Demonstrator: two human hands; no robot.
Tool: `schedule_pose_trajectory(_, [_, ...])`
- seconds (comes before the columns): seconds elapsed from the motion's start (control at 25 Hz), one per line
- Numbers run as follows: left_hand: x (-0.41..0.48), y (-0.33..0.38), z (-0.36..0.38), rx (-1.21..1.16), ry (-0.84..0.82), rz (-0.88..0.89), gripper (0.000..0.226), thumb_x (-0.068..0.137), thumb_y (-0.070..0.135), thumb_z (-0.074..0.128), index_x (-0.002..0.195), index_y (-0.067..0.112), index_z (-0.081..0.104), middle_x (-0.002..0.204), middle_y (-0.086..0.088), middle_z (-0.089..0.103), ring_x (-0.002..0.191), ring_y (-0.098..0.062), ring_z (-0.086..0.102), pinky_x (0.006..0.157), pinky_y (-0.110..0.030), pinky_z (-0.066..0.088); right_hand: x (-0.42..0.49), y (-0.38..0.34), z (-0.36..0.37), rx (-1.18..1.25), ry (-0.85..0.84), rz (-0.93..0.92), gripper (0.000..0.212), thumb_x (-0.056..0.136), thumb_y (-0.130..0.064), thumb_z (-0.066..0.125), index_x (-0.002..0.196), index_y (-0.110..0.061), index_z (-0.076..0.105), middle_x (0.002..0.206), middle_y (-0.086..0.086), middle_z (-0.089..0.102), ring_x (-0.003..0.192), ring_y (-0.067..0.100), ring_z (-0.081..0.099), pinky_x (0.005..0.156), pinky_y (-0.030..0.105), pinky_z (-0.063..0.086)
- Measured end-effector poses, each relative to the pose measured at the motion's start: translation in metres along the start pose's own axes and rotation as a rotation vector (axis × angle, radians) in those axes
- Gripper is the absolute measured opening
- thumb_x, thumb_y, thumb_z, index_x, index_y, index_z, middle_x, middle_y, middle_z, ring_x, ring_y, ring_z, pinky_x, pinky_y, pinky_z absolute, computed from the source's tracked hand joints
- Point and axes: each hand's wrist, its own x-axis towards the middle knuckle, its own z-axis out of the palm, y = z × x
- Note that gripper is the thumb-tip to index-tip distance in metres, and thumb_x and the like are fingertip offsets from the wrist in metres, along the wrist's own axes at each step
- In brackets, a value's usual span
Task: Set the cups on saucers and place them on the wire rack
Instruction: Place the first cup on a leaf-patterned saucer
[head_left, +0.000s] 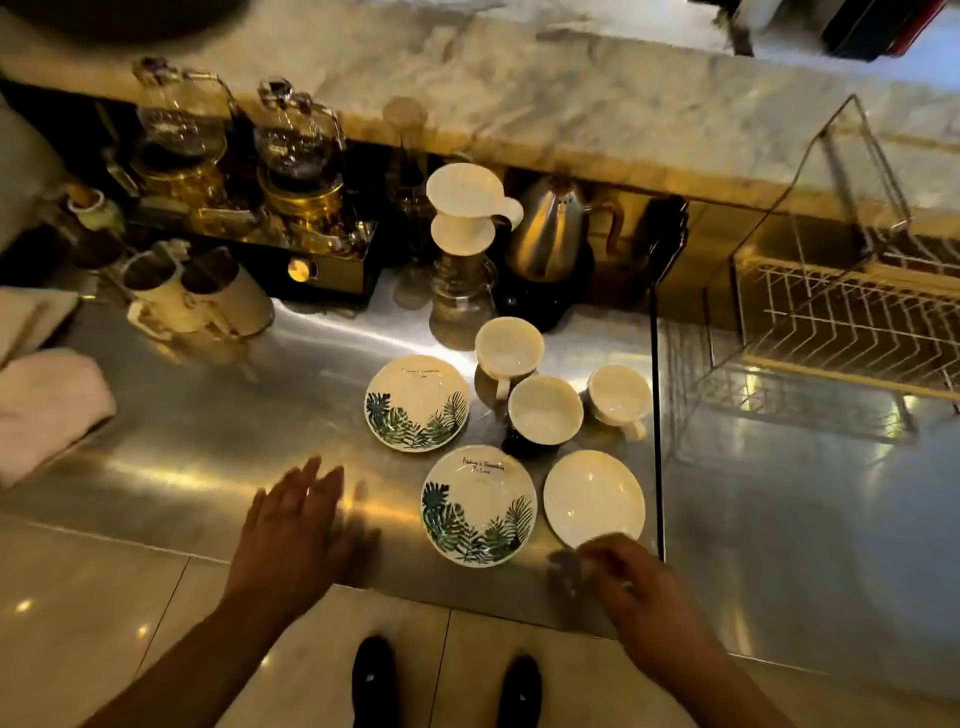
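Three white cups stand on the steel counter: one at the back (509, 347), one in the middle (544, 409), one on the right (619, 394). In front of them lie three saucers: a leaf-patterned one at the left (417, 402), a second leaf-patterned one nearer me (478, 504), and a plain white one (594, 496). My left hand (293, 519) hovers flat with fingers spread, left of the saucers. My right hand (623, 577) is blurred at the near rim of the plain saucer; whether it grips the rim is unclear. The wire rack (841, 322) stands at the right.
A glass divider (655, 415) separates the cups from the wire rack. Behind the cups are a pour-over dripper on a glass carafe (462, 260), a steel kettle (548, 234), siphon brewers (298, 171) and metal pitchers (202, 296). A folded towel (47, 405) lies at the left.
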Motion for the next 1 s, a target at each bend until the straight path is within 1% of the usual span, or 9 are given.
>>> schedule_pose_trajectory(0.08, [0.021,0.000,0.000,-0.006,-0.020,-0.102,0.083,0.087,0.074,0.022,0.157,0.028,0.030,0.169,-0.006,0.022,0.154,-0.031,0.020,0.121,-0.059,0.017,0.024,-0.009,0.009,0.121,0.026,0.096,0.021,0.097,-0.023,0.063,0.094,-0.043,0.069,0.090,-0.015,0.073,0.080,0.002,0.068,0.054,0.007,0.051])
schedule_pose_trajectory(0.12, [0.032,0.001,0.002,-0.010,-0.028,-0.139,0.086,0.086,0.076,0.023,0.158,0.030,0.025,0.170,-0.005,0.016,0.156,-0.030,0.014,0.121,-0.060,0.012,0.038,-0.010,0.016,0.200,0.020,0.143,0.021,0.098,-0.020,0.062,0.097,-0.039,0.070,0.093,-0.007,0.075,0.083,0.008,0.070,0.060,0.014,0.057])
schedule_pose_trajectory(0.16, [0.043,0.003,0.004,-0.042,-0.048,-0.164,0.087,0.086,0.078,0.025,0.159,0.032,0.020,0.171,-0.004,0.010,0.157,-0.029,0.008,0.121,-0.062,0.009,0.049,-0.017,0.022,0.271,0.027,0.192,0.020,0.098,-0.017,0.061,0.100,-0.034,0.071,0.094,0.000,0.078,0.086,0.017,0.072,0.072,0.030,0.063])
schedule_pose_trajectory(0.2, [0.048,0.008,0.009,-0.052,-0.065,-0.183,0.087,0.086,0.079,0.025,0.160,0.034,0.014,0.172,-0.003,0.004,0.157,-0.029,0.002,0.121,-0.064,0.006,0.058,-0.021,0.029,0.358,0.017,0.232,0.019,0.098,-0.015,0.060,0.104,-0.029,0.071,0.093,0.004,0.079,0.088,0.024,0.074,0.080,0.040,0.063])
schedule_pose_trajectory(0.24, [0.049,0.011,0.018,-0.049,-0.072,-0.198,0.087,0.087,0.080,0.025,0.160,0.035,0.009,0.172,-0.003,-0.001,0.157,-0.029,-0.004,0.121,-0.066,0.003,0.066,-0.025,0.036,0.431,0.007,0.263,0.018,0.097,-0.013,0.061,0.107,-0.025,0.070,0.091,0.006,0.080,0.086,0.026,0.075,0.080,0.043,0.061])
schedule_pose_trajectory(0.36, [0.051,0.016,0.036,-0.017,-0.020,-0.235,0.087,0.087,0.080,0.024,0.160,0.036,0.004,0.172,-0.003,-0.006,0.157,-0.028,-0.011,0.121,-0.068,-0.001,0.089,-0.028,0.057,0.602,-0.029,0.324,0.019,0.099,-0.014,0.059,0.115,-0.018,0.066,0.091,0.010,0.080,0.074,0.024,0.076,0.069,0.036,0.062])
schedule_pose_trajectory(0.6, [0.053,0.010,0.048,-0.024,0.027,-0.242,0.089,0.086,0.082,0.024,0.160,0.038,0.002,0.171,-0.001,-0.007,0.156,-0.027,-0.014,0.121,-0.066,-0.001,0.116,-0.034,0.079,0.860,-0.050,0.420,0.014,0.100,-0.031,0.059,0.114,-0.031,0.061,0.098,0.003,0.081,0.086,0.024,0.078,0.064,0.035,0.064])
schedule_pose_trajectory(0.84, [0.055,0.011,0.049,-0.034,0.026,-0.249,0.089,0.085,0.079,0.030,0.160,0.037,0.008,0.172,-0.003,0.000,0.157,-0.027,-0.010,0.121,-0.066,-0.001,0.127,-0.044,0.083,1.112,-0.025,0.506,0.025,0.101,-0.026,0.058,0.123,-0.015,0.060,0.107,0.017,0.078,0.102,0.039,0.071,0.079,0.046,0.061])
schedule_pose_trajectory(1.0, [0.056,0.008,0.052,-0.021,0.037,-0.239,0.090,0.084,0.080,0.029,0.160,0.036,0.008,0.172,-0.003,0.000,0.157,-0.027,-0.009,0.121,-0.066,0.001,0.133,-0.049,0.084,1.171,-0.048,0.539,0.028,0.101,-0.024,0.058,0.124,-0.010,0.061,0.110,0.020,0.077,0.092,0.033,0.071,0.078,0.044,0.060])
